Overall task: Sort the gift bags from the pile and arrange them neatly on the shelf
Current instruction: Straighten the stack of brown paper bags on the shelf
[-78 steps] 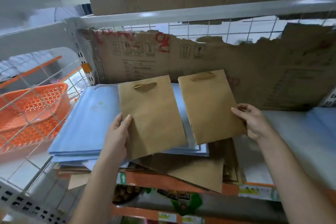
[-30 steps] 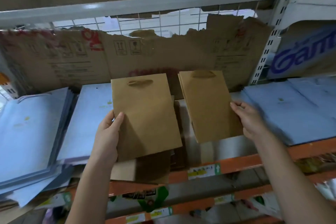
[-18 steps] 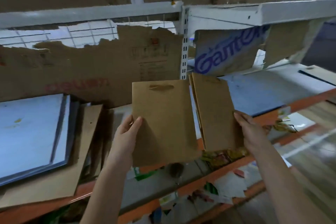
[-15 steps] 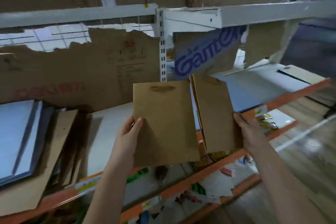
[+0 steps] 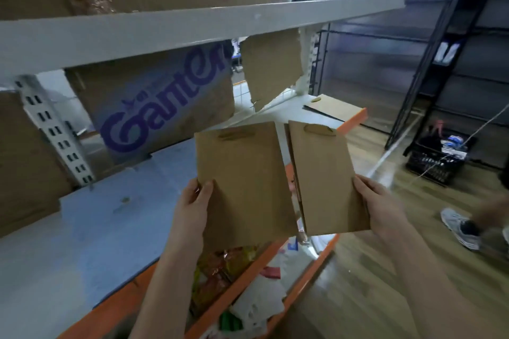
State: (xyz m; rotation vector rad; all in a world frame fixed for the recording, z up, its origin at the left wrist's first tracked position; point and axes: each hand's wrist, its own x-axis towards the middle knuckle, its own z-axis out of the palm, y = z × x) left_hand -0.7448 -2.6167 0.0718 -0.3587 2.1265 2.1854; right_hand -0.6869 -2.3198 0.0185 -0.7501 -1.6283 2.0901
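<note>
Two flat brown paper gift bags are held up in front of the shelf (image 5: 91, 231), each with its long axis running roughly up and down and its folded handle at the top edge. The left bag (image 5: 242, 187) is gripped at its lower left edge by the left hand (image 5: 192, 206), thumb laid on the front face; its top is tipped slightly leftward. The right bag (image 5: 327, 179), seen to be a thin stack of several at its left edge, is clasped at its lower right edge by the right hand (image 5: 377, 206), and its top also leans a little left. The two bags are side by side, nearly touching along their inner edges. Compared with half a second ago, the view has swung further right: the torn cardboard backing has gone out of sight, the printed cardboard box (image 5: 162, 107) now fills the upper left, and a flat brown bag (image 5: 336, 110) lying at the far end of the shelf has come into view, as has a black crate (image 5: 438, 162) on the wooden floor. Both grips are unchanged.
</note>
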